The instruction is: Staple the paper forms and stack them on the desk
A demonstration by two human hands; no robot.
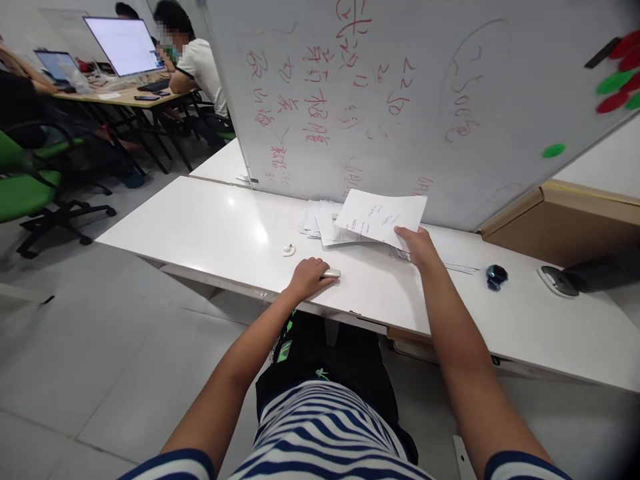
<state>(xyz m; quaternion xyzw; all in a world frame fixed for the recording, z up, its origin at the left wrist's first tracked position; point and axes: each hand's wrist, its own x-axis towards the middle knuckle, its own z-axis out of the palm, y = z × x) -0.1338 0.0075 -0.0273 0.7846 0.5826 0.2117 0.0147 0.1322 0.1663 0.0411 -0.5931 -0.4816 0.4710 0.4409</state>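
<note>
Head cam: R hand point(420, 247) at approx 2–3 o'c from ctr, gripping printed paper point(383, 217) by its near-R corner, thumb on top. Can't tell if it's 1 sheet or several. Paper sits at 2 o'c from ctr, tilted above the desk point(220, 220), text too small to read. Its L end overlaps a loose paper stack point(311, 223) at 9 o'c from it; can't tell if they touch.

L hand point(309, 277) at 6–7 o'c, low by the desk's near edge, fingers & thumb closed around a small white case point(333, 273), mostly hidden, w/ one end poking out at the hand's 3 o'c. A little white earpiece point(289, 250) lies on the desk at the L hand's 10–11 o'c, near but not touching.

From the R hand: dark blue watch point(497, 275) at 3–4 o'c, on the desk; cardboard box point(545, 217) farther out, at approx 3 o'c.

Whiteboard point(425, 133) stands behind at 12–1 o'c w/ red handwriting; red & green magnets point(615, 81) at 2 o'c.

Bkgd: seated co-worker point(203, 67) at 11 o'c, facing a lit monitor point(123, 45) at 10–11 o'c; green chair point(25, 180) at 9–10 o'c.
</note>
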